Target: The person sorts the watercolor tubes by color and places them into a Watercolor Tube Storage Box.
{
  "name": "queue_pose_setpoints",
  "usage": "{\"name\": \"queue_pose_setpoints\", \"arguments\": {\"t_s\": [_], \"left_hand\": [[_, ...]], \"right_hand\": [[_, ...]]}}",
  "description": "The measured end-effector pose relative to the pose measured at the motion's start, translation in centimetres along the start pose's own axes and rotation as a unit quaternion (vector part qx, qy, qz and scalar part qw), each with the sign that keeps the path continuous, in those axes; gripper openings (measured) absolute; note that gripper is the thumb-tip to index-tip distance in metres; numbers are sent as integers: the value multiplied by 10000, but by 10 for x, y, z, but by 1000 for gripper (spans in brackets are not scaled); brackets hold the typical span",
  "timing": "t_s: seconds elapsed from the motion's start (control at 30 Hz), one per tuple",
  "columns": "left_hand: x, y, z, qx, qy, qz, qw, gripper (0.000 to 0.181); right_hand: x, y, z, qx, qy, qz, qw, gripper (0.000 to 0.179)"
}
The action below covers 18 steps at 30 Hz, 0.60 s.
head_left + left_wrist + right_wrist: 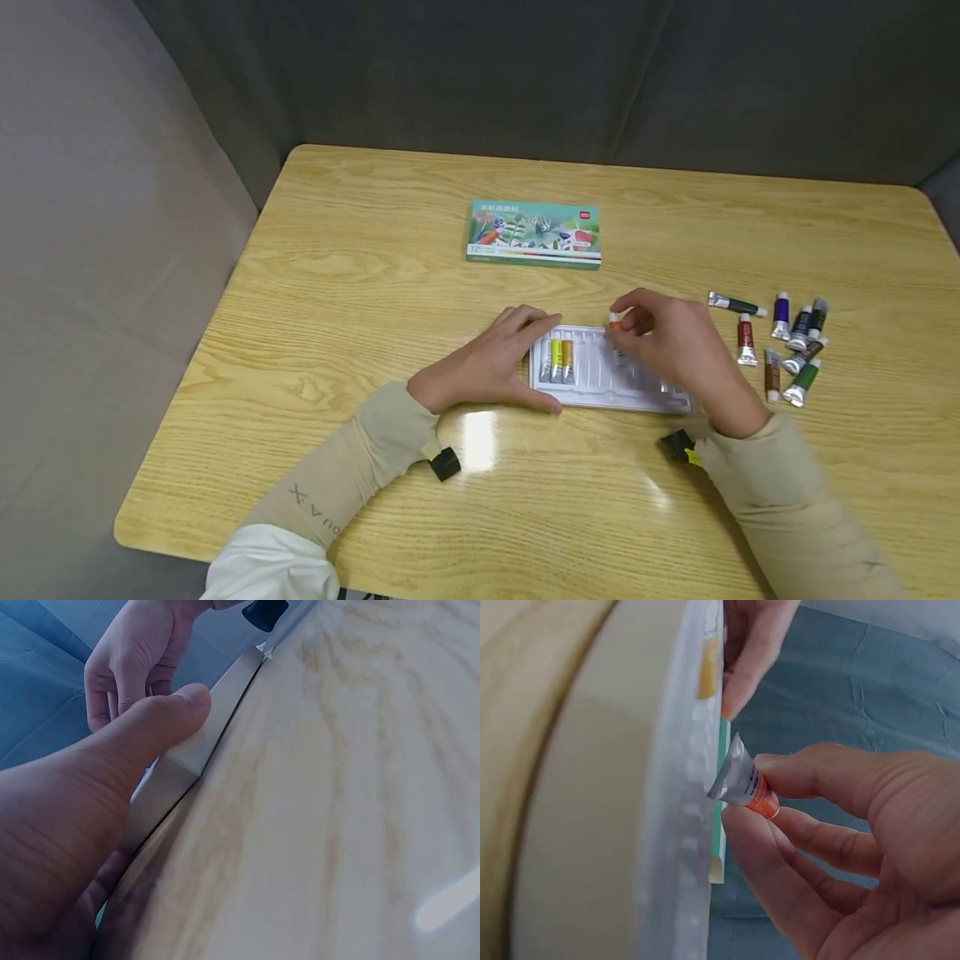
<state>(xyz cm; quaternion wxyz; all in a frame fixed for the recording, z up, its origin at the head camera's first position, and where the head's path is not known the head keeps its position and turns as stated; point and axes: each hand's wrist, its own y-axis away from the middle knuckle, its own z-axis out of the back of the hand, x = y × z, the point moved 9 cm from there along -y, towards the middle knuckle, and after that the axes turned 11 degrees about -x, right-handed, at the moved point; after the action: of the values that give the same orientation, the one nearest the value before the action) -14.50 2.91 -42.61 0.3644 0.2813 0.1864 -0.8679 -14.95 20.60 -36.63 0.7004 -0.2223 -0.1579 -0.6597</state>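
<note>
A white plastic tray point(592, 398) with slots lies on the table. Several paint tubes sit side by side at its left end, among them a yellow tube point(557, 360) and an ochre tube point(567, 358). My left hand point(495, 358) holds that end, thumb along the front edge and fingers at the back edge. Above the slots right of the tray's middle, my right hand point(667, 337) pinches an orange paint tube point(762, 801) between thumb and fingers. In the right wrist view its silver crimped end points toward the tray; the fingers partly cover the orange part.
A green paint box point(534, 235) with a printed picture lies behind the tray. To the right are several loose tubes, including a red one point(746, 337), a purple one point(782, 315) and a green one point(804, 379). A dark curtain point(450, 75) hangs beyond the table's back edge.
</note>
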Motion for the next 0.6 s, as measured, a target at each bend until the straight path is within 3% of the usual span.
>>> {"name": "queue_pose_setpoints", "arguments": {"t_s": [0.6], "left_hand": [[0, 0, 0, 49, -2, 12, 10000, 116]], "right_hand": [[13, 7, -32, 517, -547, -237, 9969, 31]]}}
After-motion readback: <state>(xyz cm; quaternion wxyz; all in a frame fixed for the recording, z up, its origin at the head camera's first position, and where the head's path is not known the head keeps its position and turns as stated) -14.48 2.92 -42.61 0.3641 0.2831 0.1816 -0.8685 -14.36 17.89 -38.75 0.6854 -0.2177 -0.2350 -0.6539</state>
